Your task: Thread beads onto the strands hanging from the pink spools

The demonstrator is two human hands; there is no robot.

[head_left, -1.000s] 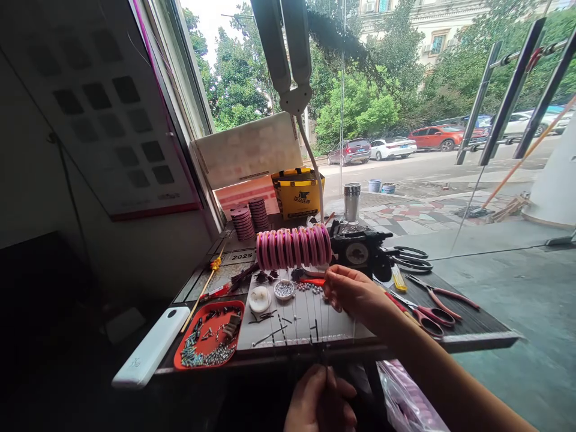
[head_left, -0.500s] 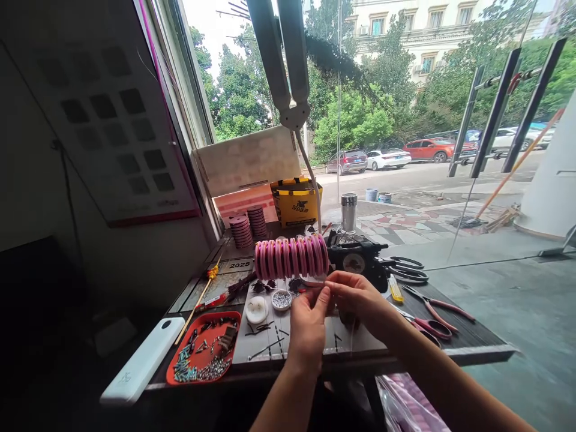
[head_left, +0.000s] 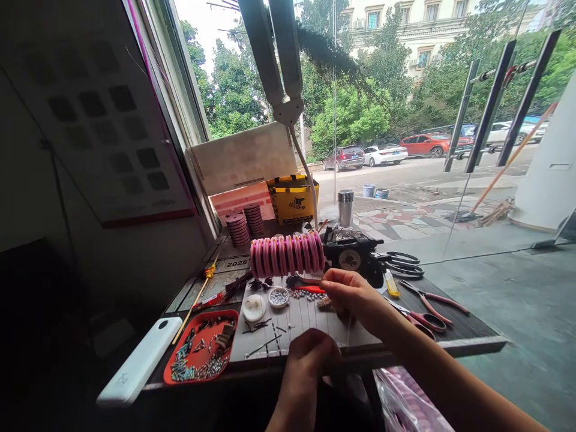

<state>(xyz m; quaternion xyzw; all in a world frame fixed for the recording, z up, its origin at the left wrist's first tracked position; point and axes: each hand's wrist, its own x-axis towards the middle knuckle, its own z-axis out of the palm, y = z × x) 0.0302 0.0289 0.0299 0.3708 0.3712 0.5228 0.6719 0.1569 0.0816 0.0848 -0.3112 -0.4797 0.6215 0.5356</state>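
Observation:
My right hand (head_left: 353, 297) hovers over the white grooved mat (head_left: 297, 318), just in front of a row of pink line spools (head_left: 287, 255). Its thumb and fingers are pinched together on a thin line (head_left: 348, 336) that runs down toward the table's front edge. My left hand (head_left: 310, 360) is lower, at that front edge, with its fingers curled shut, apparently on the same line. A small dish of beads (head_left: 279, 296) and a white round lid (head_left: 254, 307) lie to the left of my right hand.
A red tray (head_left: 200, 348) of small metal parts and a white power bank (head_left: 139, 363) sit front left. Red pliers (head_left: 432, 300), scissors (head_left: 405, 264) and a black device (head_left: 353, 257) lie to the right. Spool stacks (head_left: 245, 223), a yellow box (head_left: 292, 201) and a metal cup (head_left: 345, 209) stand behind.
My left hand rose from below the table to meet my right hand over the mat, then drew back down to the front edge. My right hand stayed almost in place.

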